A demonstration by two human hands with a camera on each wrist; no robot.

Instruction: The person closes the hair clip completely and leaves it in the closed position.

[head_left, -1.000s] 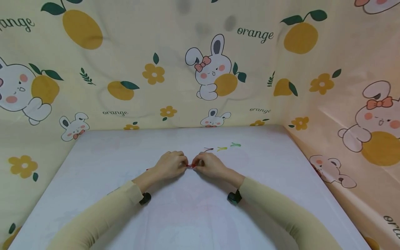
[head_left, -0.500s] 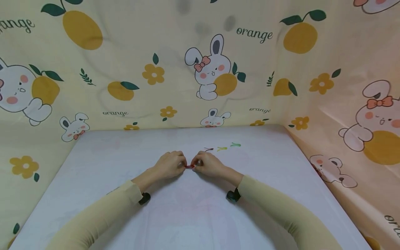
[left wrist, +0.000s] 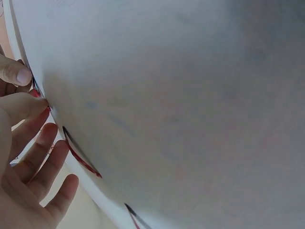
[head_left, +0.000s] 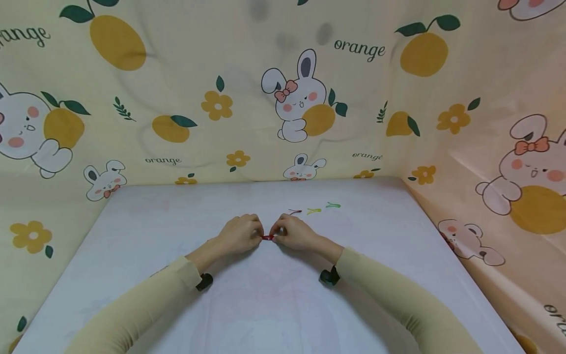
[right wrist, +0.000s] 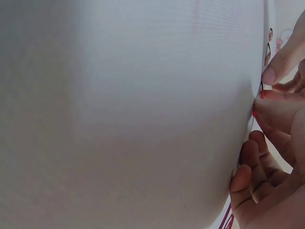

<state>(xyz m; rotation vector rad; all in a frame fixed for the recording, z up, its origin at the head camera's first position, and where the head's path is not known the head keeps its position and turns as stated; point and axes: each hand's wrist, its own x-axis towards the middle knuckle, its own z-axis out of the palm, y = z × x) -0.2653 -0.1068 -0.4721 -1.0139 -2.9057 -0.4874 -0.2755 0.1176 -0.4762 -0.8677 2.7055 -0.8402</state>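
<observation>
Between my two hands near the middle of the table is a small red snap hair clip [head_left: 267, 238]. My left hand [head_left: 240, 232] pinches its left end between thumb and forefinger. Its right end is pinched by my right hand [head_left: 298, 233]. In the left wrist view, the last three fingers of my left hand spread away from the pinch. Red bits of the clip [right wrist: 255, 113] peek out at the fingertips in the right wrist view; fingers hide most of it. Two more slim reddish clips with dark tips, one of them nearer my left hand [left wrist: 85, 162], lie on the table.
Beyond my right hand lie a dark red clip [head_left: 295, 211], a yellow clip [head_left: 314, 211] and a green clip [head_left: 333, 205] in a row, each forked at one end. The white table [head_left: 274, 305] meets a printed cloth [head_left: 247, 132] behind and at the right.
The red clip's strands, apart with a gap a second ago, now lie together as one solid red piece. Both hands have drawn very slightly closer, still pinching it.
</observation>
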